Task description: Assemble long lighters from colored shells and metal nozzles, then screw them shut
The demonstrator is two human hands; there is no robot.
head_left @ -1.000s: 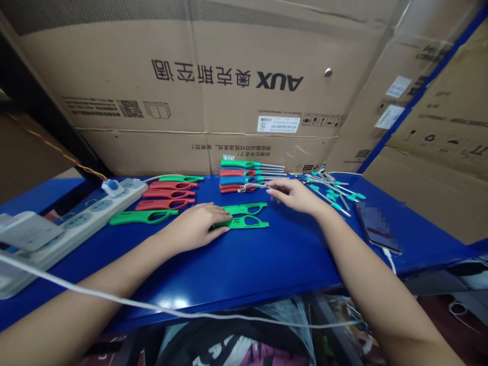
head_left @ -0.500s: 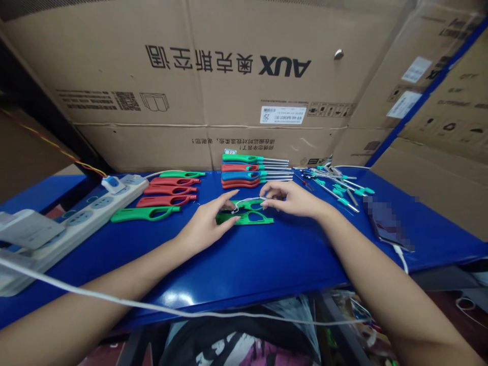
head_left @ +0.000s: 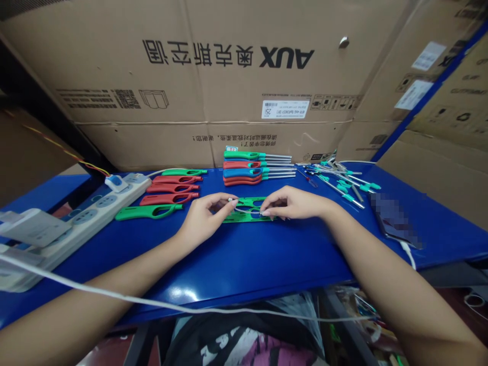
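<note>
The left hand point(head_left: 209, 212), thumb and index finger pinched, grips one end of a thin wire point(head_left: 247, 211) above the green handle halves point(head_left: 247, 217); the right hand point(head_left: 293, 204), fingers curled, pinches the wire's other end.

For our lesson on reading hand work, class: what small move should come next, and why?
Perhaps lower the thin wire onto the nearer green piece: the left hand and right hand hold it between them, right by that piece, which lies on the blue table.
</note>
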